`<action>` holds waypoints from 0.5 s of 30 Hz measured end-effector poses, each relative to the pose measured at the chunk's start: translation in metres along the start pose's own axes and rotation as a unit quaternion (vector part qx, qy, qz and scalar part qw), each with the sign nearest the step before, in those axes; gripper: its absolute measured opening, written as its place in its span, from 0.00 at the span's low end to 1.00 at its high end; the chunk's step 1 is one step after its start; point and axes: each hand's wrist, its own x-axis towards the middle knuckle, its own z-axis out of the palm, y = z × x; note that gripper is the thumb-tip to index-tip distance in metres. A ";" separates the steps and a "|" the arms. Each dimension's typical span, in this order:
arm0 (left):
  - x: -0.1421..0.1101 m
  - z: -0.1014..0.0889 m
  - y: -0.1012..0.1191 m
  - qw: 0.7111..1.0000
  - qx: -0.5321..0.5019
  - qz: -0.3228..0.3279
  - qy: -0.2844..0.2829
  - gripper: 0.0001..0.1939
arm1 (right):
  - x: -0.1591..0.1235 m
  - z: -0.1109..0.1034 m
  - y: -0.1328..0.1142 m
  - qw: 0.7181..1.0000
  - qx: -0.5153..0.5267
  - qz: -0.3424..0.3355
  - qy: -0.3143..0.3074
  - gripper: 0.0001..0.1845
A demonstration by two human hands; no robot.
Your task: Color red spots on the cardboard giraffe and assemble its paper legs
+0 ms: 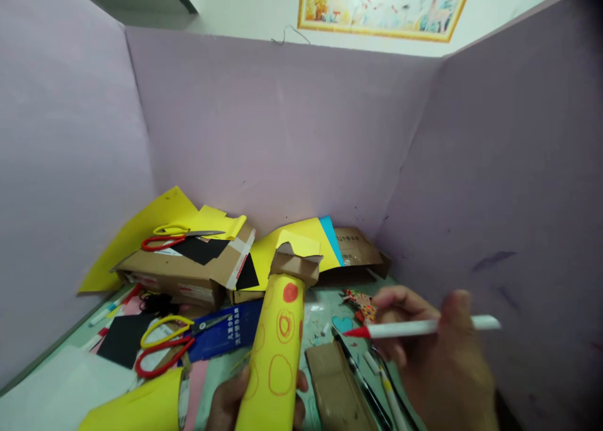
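My left hand (233, 401) is wrapped round the lower end of a yellow paper tube (276, 349) at the bottom centre. The tube stands tilted and bears red circles, one filled in near its top. My right hand (438, 362) pinches a white marker with a red tip (424, 327), held level with the tip pointing left, a short way right of the tube and not touching it.
Two pairs of red-and-yellow scissors (162, 346) (174, 237) lie at the left, one on a cardboard box (183, 267). Yellow, black and blue paper sheets, a cardboard strip (336, 387) and several pens (384, 387) litter the table. Purple partition walls (282, 136) close in three sides.
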 end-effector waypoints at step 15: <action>-0.006 -0.023 -0.006 0.996 -0.063 -0.038 0.055 0.32 | -0.025 0.036 0.043 0.990 -0.101 -0.052 0.082 0.17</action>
